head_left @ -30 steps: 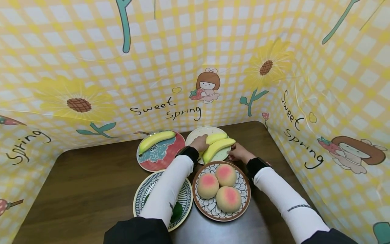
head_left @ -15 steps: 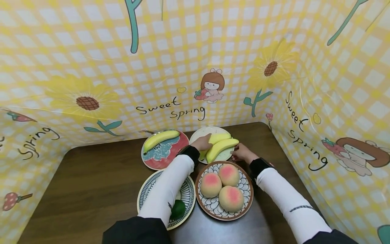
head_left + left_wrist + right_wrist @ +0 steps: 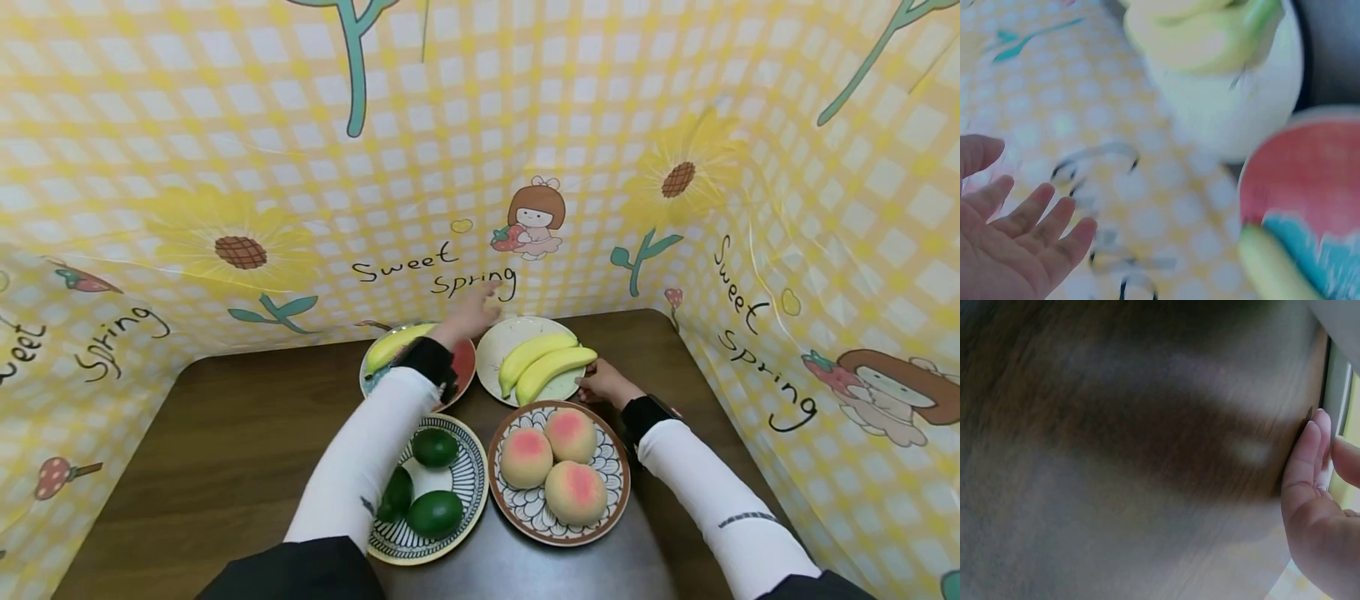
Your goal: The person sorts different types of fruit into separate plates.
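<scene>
Two bananas (image 3: 553, 373) lie side by side on a pale plate (image 3: 497, 337) at the back of the table. At that plate's right rim, my right hand (image 3: 606, 383) pinches the edge; the right wrist view has the rim between fingers and thumb (image 3: 1346, 461). My left hand (image 3: 472, 315) holds nothing, raised over the gap between the pale plate and a red and blue plate (image 3: 467, 362). Its fingers are spread and loosely bent in the left wrist view. Another banana (image 3: 390, 348) rests on the red and blue plate, partly behind my left wrist.
In front stands a brown-rimmed plate (image 3: 553, 542) bearing three peaches (image 3: 575, 493). Left of it, under my left forearm, a patterned plate (image 3: 480, 475) carries dark green oval fruits (image 3: 435, 514). A yellow checked cloth (image 3: 420, 167) walls the back and right side.
My left hand has let go of the rear banana and moved up and left, off the pale plate. The right hand stays at the rim. The head view has shifted slightly left.
</scene>
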Demonstrator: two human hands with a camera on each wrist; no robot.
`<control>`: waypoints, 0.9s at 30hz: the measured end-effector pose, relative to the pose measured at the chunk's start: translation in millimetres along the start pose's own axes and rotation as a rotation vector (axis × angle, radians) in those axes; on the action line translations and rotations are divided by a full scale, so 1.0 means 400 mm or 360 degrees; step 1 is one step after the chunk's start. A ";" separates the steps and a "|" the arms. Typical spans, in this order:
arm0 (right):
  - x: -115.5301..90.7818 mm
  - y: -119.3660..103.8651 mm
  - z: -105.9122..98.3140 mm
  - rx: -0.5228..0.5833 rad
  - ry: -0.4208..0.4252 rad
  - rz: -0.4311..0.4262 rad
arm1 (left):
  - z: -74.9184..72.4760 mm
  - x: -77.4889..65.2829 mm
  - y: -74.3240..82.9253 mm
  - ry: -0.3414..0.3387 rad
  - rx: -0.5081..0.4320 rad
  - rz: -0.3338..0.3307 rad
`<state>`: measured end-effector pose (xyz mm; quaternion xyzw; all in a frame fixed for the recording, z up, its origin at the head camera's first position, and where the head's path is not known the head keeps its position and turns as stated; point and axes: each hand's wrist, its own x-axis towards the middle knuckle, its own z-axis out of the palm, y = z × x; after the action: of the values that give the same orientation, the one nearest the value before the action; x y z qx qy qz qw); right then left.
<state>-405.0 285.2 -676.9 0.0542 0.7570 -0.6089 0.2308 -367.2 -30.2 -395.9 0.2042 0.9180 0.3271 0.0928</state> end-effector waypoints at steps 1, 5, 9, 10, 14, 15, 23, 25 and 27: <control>-0.030 -0.023 0.011 -0.0021 -0.0001 0.0003 | -0.020 -0.007 -0.011 0.0065 0.0002 0.0001; -0.210 -0.179 0.081 -0.0122 0.0056 0.0064 | -0.099 -0.046 -0.076 0.0186 0.0006 -0.0018; -0.355 -0.310 0.130 -0.0119 0.0111 0.0103 | -0.157 -0.086 -0.165 0.0169 0.0071 -0.0111; -0.359 -0.313 0.131 -0.0101 0.0108 0.0100 | -0.165 -0.094 -0.189 0.0163 0.0093 -0.0146; -0.321 -0.286 0.115 -0.0095 0.0120 0.0094 | -0.162 -0.116 -0.273 0.0150 0.0199 -0.0304; -0.298 -0.268 0.106 -0.0111 0.0118 0.0093 | -0.156 -0.120 -0.291 0.0142 0.0207 -0.0334; -0.302 -0.270 0.109 -0.0157 0.0102 0.0098 | -0.101 -0.124 -0.393 0.0064 0.0341 -0.0502; -0.306 -0.270 0.111 -0.0179 0.0104 0.0086 | -0.084 -0.110 -0.424 0.0109 0.0393 -0.0494; -0.309 -0.270 0.112 -0.0176 0.0110 0.0089 | -0.072 -0.103 -0.433 0.0121 0.0420 -0.0546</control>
<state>-321.6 240.0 -535.5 0.0834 0.7952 -0.5572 0.2241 -393.3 -185.9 -482.9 0.0428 0.9770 0.1909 0.0848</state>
